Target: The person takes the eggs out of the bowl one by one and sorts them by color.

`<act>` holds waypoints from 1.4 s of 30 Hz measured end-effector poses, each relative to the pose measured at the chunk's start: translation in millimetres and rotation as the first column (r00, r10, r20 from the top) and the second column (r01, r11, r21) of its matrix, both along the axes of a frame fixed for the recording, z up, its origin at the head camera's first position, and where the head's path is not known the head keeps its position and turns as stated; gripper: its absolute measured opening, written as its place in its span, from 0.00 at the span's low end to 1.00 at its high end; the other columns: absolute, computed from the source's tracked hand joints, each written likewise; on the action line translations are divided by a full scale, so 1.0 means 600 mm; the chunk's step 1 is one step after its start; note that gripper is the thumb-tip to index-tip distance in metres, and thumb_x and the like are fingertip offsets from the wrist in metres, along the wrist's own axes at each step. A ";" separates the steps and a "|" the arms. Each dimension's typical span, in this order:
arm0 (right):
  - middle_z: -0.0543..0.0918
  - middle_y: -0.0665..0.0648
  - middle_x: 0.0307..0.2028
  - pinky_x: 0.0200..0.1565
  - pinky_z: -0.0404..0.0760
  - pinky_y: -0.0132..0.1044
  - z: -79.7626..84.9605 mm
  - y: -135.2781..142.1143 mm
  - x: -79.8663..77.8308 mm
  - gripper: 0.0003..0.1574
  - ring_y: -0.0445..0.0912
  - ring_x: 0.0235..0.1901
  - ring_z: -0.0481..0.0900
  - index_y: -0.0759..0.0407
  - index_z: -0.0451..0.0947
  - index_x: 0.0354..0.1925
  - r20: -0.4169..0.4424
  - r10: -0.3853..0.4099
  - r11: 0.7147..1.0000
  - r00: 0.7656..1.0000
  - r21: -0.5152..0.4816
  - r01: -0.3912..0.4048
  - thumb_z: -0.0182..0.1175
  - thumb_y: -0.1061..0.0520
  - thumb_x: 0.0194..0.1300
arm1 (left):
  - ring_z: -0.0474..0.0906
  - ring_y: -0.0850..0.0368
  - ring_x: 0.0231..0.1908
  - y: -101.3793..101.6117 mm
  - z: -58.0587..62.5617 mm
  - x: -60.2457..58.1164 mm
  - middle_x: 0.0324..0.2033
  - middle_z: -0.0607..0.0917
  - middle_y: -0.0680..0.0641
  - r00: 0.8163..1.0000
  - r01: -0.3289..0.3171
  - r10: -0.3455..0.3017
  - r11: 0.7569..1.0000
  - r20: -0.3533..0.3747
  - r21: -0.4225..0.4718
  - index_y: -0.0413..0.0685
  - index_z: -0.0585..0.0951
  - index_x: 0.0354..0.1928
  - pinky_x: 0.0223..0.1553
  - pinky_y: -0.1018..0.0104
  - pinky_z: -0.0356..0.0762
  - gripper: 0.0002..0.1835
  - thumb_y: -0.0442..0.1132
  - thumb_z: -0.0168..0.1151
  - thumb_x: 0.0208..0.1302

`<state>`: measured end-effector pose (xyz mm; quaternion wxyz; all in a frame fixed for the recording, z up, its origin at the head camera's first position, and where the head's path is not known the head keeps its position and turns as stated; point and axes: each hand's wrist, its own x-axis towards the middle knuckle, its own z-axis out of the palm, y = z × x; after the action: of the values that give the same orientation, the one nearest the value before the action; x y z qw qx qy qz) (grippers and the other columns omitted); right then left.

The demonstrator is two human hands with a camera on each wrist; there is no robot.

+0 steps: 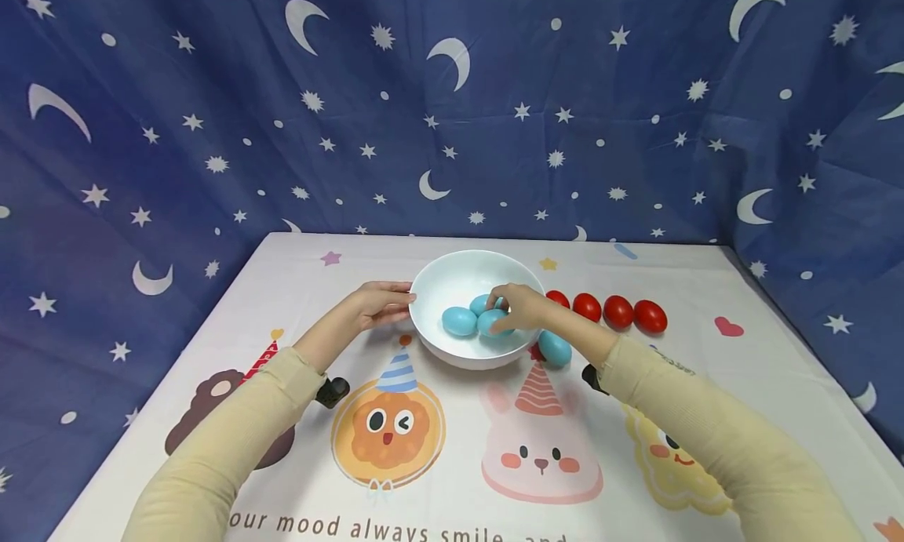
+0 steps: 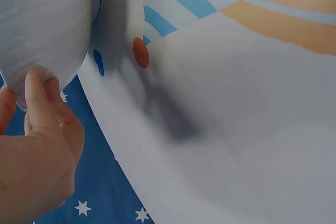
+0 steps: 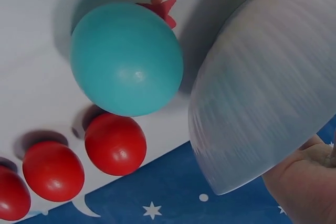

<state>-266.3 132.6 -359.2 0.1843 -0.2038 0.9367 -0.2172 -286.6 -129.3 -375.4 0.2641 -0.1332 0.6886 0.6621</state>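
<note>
A white bowl (image 1: 441,279) stands toward the back of the table. At its left side my left hand (image 1: 384,303) holds the rim, fingers along the outer wall in the left wrist view. Inside the bowl, my right hand (image 1: 521,307) grips a blue egg (image 1: 489,322) between thumb and curled fingers. Another blue egg (image 1: 459,321) lies to its left, and more blue shows behind the fingers. In the right wrist view the bowl wall (image 3: 262,87) hides the fingertips. One blue egg (image 1: 555,349) rests on the table just right of the bowl, under my right forearm.
Several red eggs (image 1: 618,312) lie in a row to the right of the bowl, the nearest partly behind my right arm. A printed white cloth (image 1: 297,267) covers the table. A dark blue curtain (image 1: 494,165) with moons and stars hangs behind it.
</note>
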 end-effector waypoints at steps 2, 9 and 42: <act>0.80 0.64 0.44 0.50 0.80 0.43 0.000 0.003 0.002 0.19 0.53 0.45 0.75 0.61 0.76 0.46 -0.001 -0.007 1.000 1.000 -0.004 0.007 0.67 0.56 0.56 | 0.82 0.66 0.25 0.002 -0.001 -0.001 0.30 0.81 0.54 1.000 0.001 -0.001 1.000 0.002 0.007 0.43 0.66 0.67 0.35 0.77 0.85 0.28 0.31 0.59 0.64; 0.80 0.64 0.47 0.49 0.83 0.41 0.001 0.004 0.006 0.22 0.53 0.45 0.76 0.61 0.78 0.50 -0.012 -0.018 0.999 1.000 -0.042 0.017 0.67 0.56 0.57 | 0.81 0.66 0.25 0.004 0.000 -0.001 0.31 0.80 0.54 1.000 0.005 -0.005 1.000 -0.005 -0.015 0.43 0.67 0.66 0.35 0.77 0.85 0.28 0.31 0.59 0.64; 0.80 0.62 0.47 0.55 0.81 0.49 0.005 0.027 0.040 0.24 0.55 0.48 0.77 0.64 0.76 0.51 -0.092 -0.116 0.923 0.989 -0.377 0.073 0.67 0.57 0.57 | 0.82 0.66 0.24 -0.001 -0.005 0.002 0.28 0.81 0.54 1.000 -0.016 0.016 0.999 -0.018 0.028 0.41 0.67 0.66 0.33 0.77 0.85 0.27 0.30 0.57 0.65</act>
<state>-242.3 148.9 -356.4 0.0783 -0.2015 0.8960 -0.3878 -285.2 -130.0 -378.5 0.2543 -0.1287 0.6806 0.6749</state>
